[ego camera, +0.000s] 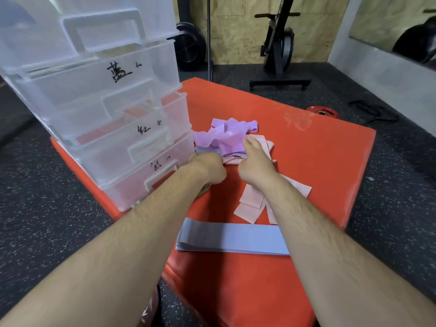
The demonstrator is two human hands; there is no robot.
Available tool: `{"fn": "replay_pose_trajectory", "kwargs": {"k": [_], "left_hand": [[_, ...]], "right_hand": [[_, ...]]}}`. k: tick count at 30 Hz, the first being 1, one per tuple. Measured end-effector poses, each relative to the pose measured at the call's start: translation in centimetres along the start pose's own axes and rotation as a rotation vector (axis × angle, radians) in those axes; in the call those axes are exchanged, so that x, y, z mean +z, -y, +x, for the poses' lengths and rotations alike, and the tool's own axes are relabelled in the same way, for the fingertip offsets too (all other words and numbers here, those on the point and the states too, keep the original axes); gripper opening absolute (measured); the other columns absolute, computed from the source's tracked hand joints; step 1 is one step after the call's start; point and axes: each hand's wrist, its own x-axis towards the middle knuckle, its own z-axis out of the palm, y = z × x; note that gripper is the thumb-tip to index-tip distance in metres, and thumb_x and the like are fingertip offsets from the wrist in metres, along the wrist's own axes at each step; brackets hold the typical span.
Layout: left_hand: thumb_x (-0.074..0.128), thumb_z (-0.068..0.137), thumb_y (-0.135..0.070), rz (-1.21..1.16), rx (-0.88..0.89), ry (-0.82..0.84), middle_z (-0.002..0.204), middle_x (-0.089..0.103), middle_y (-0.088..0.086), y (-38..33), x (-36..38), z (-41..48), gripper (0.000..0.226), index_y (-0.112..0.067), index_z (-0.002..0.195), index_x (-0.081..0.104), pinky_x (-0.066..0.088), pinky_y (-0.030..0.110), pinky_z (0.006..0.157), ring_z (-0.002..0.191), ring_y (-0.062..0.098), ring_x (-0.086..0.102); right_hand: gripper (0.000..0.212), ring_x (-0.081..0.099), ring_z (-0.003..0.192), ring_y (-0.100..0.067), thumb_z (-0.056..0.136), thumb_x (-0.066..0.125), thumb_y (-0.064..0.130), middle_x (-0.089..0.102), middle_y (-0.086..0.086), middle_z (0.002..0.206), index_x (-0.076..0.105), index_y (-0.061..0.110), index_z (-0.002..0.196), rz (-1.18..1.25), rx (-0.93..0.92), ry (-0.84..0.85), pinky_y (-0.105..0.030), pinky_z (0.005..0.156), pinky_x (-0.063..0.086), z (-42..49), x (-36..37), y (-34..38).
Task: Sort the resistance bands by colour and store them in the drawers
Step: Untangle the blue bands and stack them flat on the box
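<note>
At the far left, a clear drawer tower (106,95) is seen standing on the orange mat (306,161), its fronts marked by hand and every drawer apparently pushed in. Just right of its lowest drawer, the left hand (207,168) is set at the near edge of the mixed heap. Its fingers are curled under the palm, and whether anything is clamped in them cannot be told. Beyond it, the purple bands (226,135) are piled loosely, with a paler bluish strip showing beneath their left edge. Nearer the viewer, a neat stack of blue-grey bands (231,239) is laid flat. The right hand (256,162) is placed on the heap's right side, its fingers (247,143) closed in a pinch on the edge of a purple band. The pink bands (251,202) are spread under and to the right of that hand and forearm.

The sorting is judged to be unfinished. Since the thin bands overlap, pink or bluish ones could be dragged along if the purple one is pulled quickly. The bluish strip could be misfiled as purple, the shades being close. A light tower could be shoved across the mat when a drawer is tugged.
</note>
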Motion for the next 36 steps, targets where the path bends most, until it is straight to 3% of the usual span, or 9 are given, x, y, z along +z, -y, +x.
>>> {"fn": "replay_pose_trajectory", "kwargs": {"k": [4,16,20,22,24,28,30,34,36], "left_hand": [[0.045,0.09,-0.025,0.012,-0.043,0.032,0.125,0.061,0.003,-0.7,-0.1,1.0,0.036,-0.02,0.122,0.059,0.039,0.038,0.102,0.119,0.027,0.056],[0.046,0.094,-0.019,0.043,-0.059,0.105,0.119,0.064,0.004,-1.1,-0.8,0.3,0.03,-0.015,0.12,0.06,0.042,0.038,0.1,0.114,0.029,0.059],[0.049,0.095,-0.019,-0.245,-0.023,-0.022,0.117,0.067,0.003,-0.6,-2.6,0.1,0.031,-0.015,0.12,0.066,0.051,0.038,0.095,0.108,0.027,0.063],[0.045,0.094,-0.007,-0.44,-0.016,-0.126,0.121,0.065,0.007,-0.8,-4.8,-0.3,0.035,-0.01,0.122,0.066,0.048,0.031,0.094,0.113,0.028,0.06],[0.039,0.087,0.007,-0.609,0.048,-0.229,0.119,0.067,0.011,-1.1,-7.1,-1.5,0.046,-0.007,0.121,0.068,0.048,0.025,0.083,0.11,0.029,0.061],[0.033,0.082,0.011,-0.949,0.073,-0.306,0.105,0.072,0.009,-0.7,-9.2,-2.6,0.059,-0.017,0.117,0.07,0.045,0.024,0.059,0.074,0.021,0.059],[0.034,0.082,0.009,-1.06,0.096,-0.328,0.101,0.074,0.009,-0.7,-10.0,-3.1,0.058,-0.022,0.112,0.072,0.047,0.029,0.065,0.073,0.019,0.059],[0.039,0.088,0.009,-1.222,0.201,-0.401,0.099,0.075,0.0,-1.4,-11.6,-5.4,0.048,-0.016,0.11,0.072,0.055,0.031,0.08,0.081,0.006,0.07],[0.045,0.089,0.005,-1.263,0.251,-0.43,0.099,0.076,-0.001,-1.7,-12.3,-6.6,0.041,-0.015,0.11,0.073,0.056,0.033,0.084,0.087,0.008,0.07]], "right_hand": [[0.073,0.025,0.15,-0.017,0.09,0.042,-0.003,0.003,0.01,0.168,0.02,0.011,0.159,0.029,-0.013,0.039,-0.027,0.114,0.03,-0.3,0.5,0.2],[0.072,0.025,0.15,-0.017,0.089,0.041,-0.001,0.007,0.008,0.168,0.025,0.013,0.157,0.038,-0.033,0.09,-0.034,0.116,0.033,-0.6,-0.1,0.2],[0.066,0.022,0.151,-0.018,0.091,0.042,-0.002,0.012,0.003,0.168,0.031,0.011,0.155,0.087,-0.058,0.023,-0.027,0.116,0.026,-0.7,-0.6,0.4],[0.062,0.023,0.151,-0.018,0.093,0.043,-0.002,0.015,0.002,0.167,0.036,0.013,0.153,0.119,-0.075,-0.023,-0.022,0.112,0.025,-0.6,-1.2,0.3],[0.06,0.021,0.151,-0.015,0.094,0.044,0.001,0.013,0.003,0.168,0.042,0.02,0.151,0.165,-0.086,-0.062,-0.018,0.109,0.025,-0.6,-1.9,0.3],[0.048,0.029,0.148,-0.017,0.094,0.056,0.013,0.015,0.001,0.166,0.058,0.035,0.138,0.266,-0.11,-0.127,-0.028,0.116,0.032,-0.6,-3.6,0.9],[0.041,0.044,0.137,-0.017,0.09,0.068,0.021,0.028,0.003,0.158,0.065,0.035,0.129,0.353,-0.144,-0.183,-0.035,0.111,0.042,-0.9,-4.5,1.3],[0.043,0.058,0.093,-0.008,0.086,0.076,0.034,0.054,0.012,0.129,0.065,0.028,0.127,0.416,-0.234,-0.272,-0.025,0.079,0.049,-2.6,-7.0,2.5],[0.026,0.058,0.088,-0.007,0.087,0.074,0.032,0.058,0.014,0.122,0.065,0.036,0.111,0.461,-0.249,-0.309,-0.025,0.074,0.051,-3.6,-8.1,3.1]]}}
